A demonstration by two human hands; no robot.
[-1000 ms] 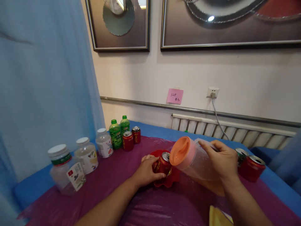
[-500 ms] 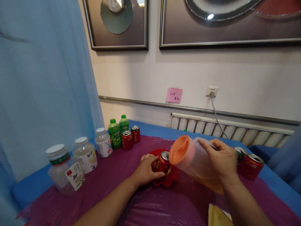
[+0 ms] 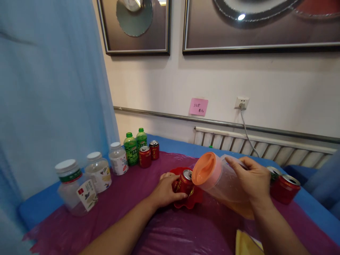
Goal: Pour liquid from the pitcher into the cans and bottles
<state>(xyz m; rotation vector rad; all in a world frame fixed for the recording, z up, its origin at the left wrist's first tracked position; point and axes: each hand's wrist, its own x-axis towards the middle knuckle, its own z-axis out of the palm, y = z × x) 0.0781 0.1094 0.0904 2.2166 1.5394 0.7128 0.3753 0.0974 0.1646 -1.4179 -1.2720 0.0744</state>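
Observation:
My left hand [image 3: 170, 191] is wrapped round a red drink can [image 3: 185, 183], which stands slightly tilted in a red scalloped dish [image 3: 195, 200]. In my right hand [image 3: 253, 177] is the handle of a clear plastic pitcher [image 3: 228, 193] with an orange lid [image 3: 205, 168]. The pitcher is tipped to the left, its lid close against the can's opened top, and amber liquid lies along its lower side. Whether liquid is running into the can cannot be made out.
Clear jars with white lids [image 3: 77, 191], green bottles [image 3: 131, 150] and two red cans [image 3: 145, 157] line the left. More cans [image 3: 285, 189] stand at the right. A yellow cloth [image 3: 247, 242] lies at the front edge on the purple plastic sheet [image 3: 170, 232]. A blue curtain [image 3: 53, 88] hangs left.
The view has shifted slightly, so the scene sits a little further right. Both hands keep their hold on the can and pitcher, with hardly any other movement.

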